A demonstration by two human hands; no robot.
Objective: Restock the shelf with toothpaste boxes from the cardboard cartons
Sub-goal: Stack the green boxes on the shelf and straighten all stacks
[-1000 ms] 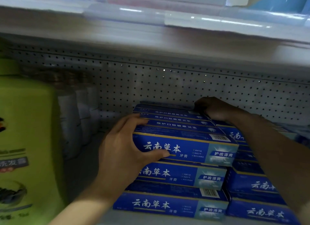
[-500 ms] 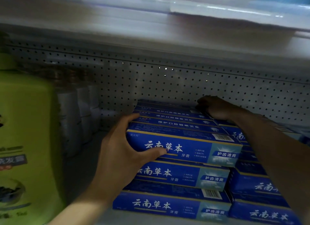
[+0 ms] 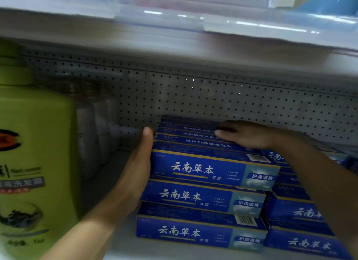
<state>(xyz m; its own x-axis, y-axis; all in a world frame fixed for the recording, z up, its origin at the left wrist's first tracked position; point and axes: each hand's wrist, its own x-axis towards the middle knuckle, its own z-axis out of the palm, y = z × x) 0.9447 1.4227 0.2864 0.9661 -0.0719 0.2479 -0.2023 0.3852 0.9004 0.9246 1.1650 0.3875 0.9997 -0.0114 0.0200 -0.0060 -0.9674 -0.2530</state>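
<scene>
Top row of toothpaste boxes (image 3: pixel 213 162) sat on the shelf (image 3: pixel 120 240) stack, long axis left-right, between the hands: left hand (image 3: pixel 138 168) flat against its left end, right hand (image 3: pixel 246 134) flat on top toward the rear, neither gripping, left nearer the front.

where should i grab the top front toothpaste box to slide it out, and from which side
Grip the top front toothpaste box by its short ends, coming from the front. It lies lengthwise across the stack; the left hand presses flat against its left end, while the right hand rests on the boxes behind.
</scene>
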